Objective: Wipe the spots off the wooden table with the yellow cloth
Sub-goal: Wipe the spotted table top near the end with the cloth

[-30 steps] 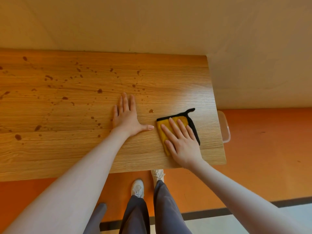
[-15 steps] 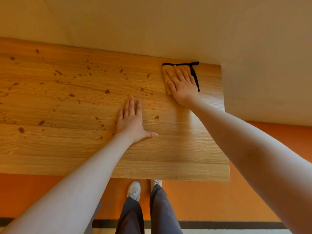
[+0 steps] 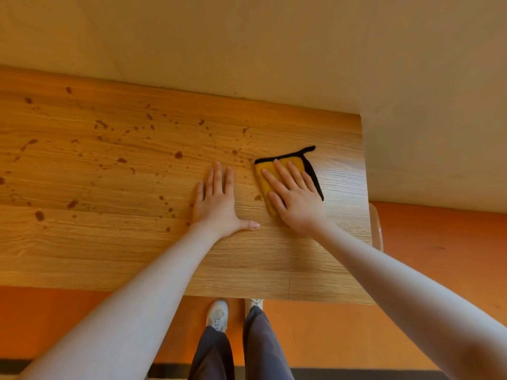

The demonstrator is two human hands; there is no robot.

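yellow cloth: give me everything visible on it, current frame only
The yellow cloth is a small folded pad of fuzzy, towel-like fabric, mustard yellow with black edging and a short black tail at its far right corner. It lies flat on the wooden table near the right end. The right hand presses on it, palm down, fingers spread, covering most of it.

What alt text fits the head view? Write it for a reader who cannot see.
A person's right hand presses a yellow cloth flat on a wooden table, near its right end. The left hand lies flat beside it, and brown spots dot the wood to the left.
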